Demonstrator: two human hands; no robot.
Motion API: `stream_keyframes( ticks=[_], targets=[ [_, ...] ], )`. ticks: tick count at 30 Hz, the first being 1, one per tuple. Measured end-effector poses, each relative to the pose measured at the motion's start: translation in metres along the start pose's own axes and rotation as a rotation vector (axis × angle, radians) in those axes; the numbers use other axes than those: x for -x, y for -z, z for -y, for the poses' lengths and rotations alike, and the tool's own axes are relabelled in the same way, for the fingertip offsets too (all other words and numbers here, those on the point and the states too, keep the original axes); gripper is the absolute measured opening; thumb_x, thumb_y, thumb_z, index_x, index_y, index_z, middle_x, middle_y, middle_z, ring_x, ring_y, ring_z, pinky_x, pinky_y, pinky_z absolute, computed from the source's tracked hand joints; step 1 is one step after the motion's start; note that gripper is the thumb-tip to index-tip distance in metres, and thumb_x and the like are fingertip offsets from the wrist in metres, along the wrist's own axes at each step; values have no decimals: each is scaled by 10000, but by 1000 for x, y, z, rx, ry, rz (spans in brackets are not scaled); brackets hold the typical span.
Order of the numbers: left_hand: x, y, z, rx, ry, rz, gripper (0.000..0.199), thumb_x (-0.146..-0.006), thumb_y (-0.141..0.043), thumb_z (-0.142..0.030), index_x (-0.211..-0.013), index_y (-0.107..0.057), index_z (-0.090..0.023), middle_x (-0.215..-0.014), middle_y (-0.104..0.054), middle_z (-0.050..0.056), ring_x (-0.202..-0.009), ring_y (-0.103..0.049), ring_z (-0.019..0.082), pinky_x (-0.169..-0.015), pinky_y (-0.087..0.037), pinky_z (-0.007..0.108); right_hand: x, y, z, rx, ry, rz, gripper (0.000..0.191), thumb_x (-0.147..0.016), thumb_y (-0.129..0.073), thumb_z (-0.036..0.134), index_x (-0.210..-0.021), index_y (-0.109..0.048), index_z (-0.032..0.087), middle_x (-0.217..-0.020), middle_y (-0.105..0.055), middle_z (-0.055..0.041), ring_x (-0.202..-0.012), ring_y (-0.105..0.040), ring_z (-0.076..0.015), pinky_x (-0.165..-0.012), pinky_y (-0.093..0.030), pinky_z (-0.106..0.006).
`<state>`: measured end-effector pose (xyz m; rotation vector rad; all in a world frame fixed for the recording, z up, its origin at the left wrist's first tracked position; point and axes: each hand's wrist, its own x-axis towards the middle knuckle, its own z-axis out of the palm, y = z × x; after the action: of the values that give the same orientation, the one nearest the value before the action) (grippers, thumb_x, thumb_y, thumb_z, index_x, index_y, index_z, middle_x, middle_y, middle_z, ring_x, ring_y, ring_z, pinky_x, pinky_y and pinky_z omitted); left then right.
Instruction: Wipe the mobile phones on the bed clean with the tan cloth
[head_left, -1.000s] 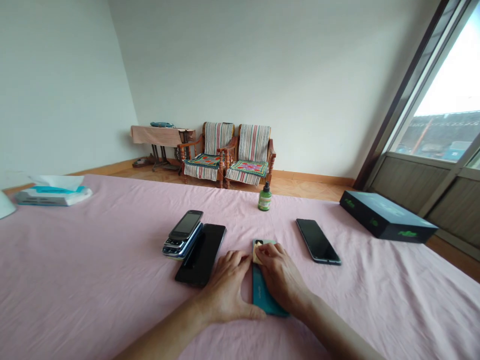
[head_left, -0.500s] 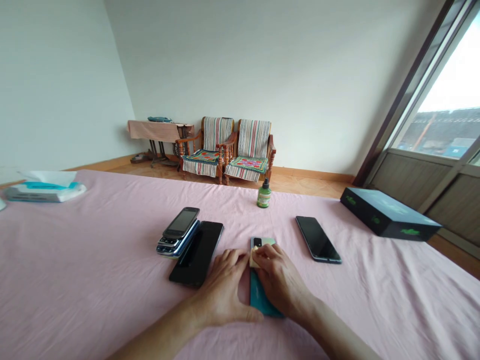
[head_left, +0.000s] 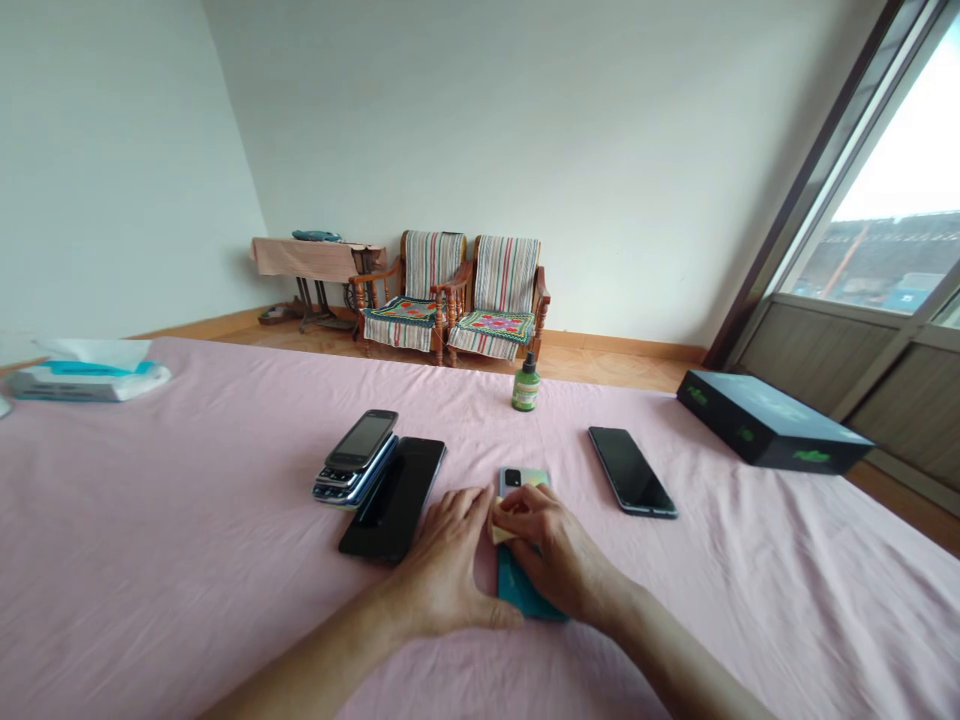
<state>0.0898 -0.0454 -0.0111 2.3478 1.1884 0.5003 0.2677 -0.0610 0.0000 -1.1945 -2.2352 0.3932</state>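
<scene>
A teal smartphone lies back side up on the pink cloth, its camera block at the far end. My right hand is closed round a small cream wiping cloth, pressed on the phone's upper back near its left edge. My left hand rests palm down along the phone's left side, fingers stretched out and thumb at the near end. Just left of that hand is a black smartphone, with a stack of older phones partly over it. Both hands hide parts of the teal phone.
Another dark smartphone lies to the right. A green spray bottle stands beyond the phones. At the right edge sits a black box, and a pack of tissues is at far left. A pink tablecloth covers the surface.
My right hand has slid the cloth slightly left, to the teal phone's edge. My left hand keeps its place beside the phone. The view has shifted a little.
</scene>
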Motion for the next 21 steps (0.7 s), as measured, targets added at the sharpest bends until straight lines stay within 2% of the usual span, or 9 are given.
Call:
stream_keyframes(
  ticks=[3, 6, 10, 14, 16, 20, 21],
  targets=[
    [0, 1, 1, -25, -43, 16, 1029, -429, -849, -519, -1318, -418, -231, -1312, -457, 120, -1209, -405, 350, -1018, -327, 496, 10, 12, 12, -160, 64, 140, 389, -718, -436, -96, -746, -688, 199, -905, -648, -3, -942, -563, -133, -855, -428, -238],
    [0, 1, 2, -45, -84, 16, 1022, -465, -824, -545, -1337, -407, -213, -1340, -443, 119, -1218, -396, 337, -1024, -325, 471, 14, 23, 20, -274, 106, 288, 422, -730, -437, -102, -763, -707, 221, -891, -678, 24, -942, -579, -114, -848, -428, -211],
    [2, 0, 4, -62, -100, 52, 1101, -442, -816, -582, -1384, -364, -236, -1432, -372, 109, -1272, -336, 362, -1049, -282, 495, 15, 34, 20, -363, 68, 406, 397, -752, -467, -70, -788, -734, 222, -889, -683, 10, -915, -598, -120, -799, -455, -208],
    [1, -1, 8, -60, -155, 55, 997, -532, -757, -634, -1379, -388, -261, -1445, -381, 96, -1292, -321, 363, -1059, -256, 503, 15, 37, 11, -483, -20, 486, 424, -650, -490, -107, -787, -760, 190, -834, -665, -19, -840, -617, -132, -700, -477, -190],
    [1, -1, 8, -59, -175, 60, 954, -582, -730, -640, -1387, -383, -264, -1447, -385, 97, -1295, -325, 362, -1060, -249, 505, 13, 31, 1, -498, -48, 415, 460, -621, -463, -115, -784, -762, 193, -822, -660, -18, -808, -617, -129, -695, -480, -195],
    [1, 2, 3, -56, -159, 63, 983, -577, -708, -692, -1394, -377, -257, -1436, -397, 111, -1284, -351, 360, -1049, -274, 502, 4, 6, -27, -316, -63, -29, 424, -674, -457, -79, -826, -744, 194, -876, -644, -36, -838, -601, -140, -796, -469, -256],
    [1, 3, 2, -55, -152, 62, 1003, -573, -699, -709, -1400, -367, -250, -1438, -393, 117, -1286, -353, 359, -1049, -279, 499, 3, 2, -33, -279, -75, -100, 413, -682, -467, -68, -849, -740, 193, -893, -637, -43, -855, -598, -148, -807, -467, -268]
  ],
)
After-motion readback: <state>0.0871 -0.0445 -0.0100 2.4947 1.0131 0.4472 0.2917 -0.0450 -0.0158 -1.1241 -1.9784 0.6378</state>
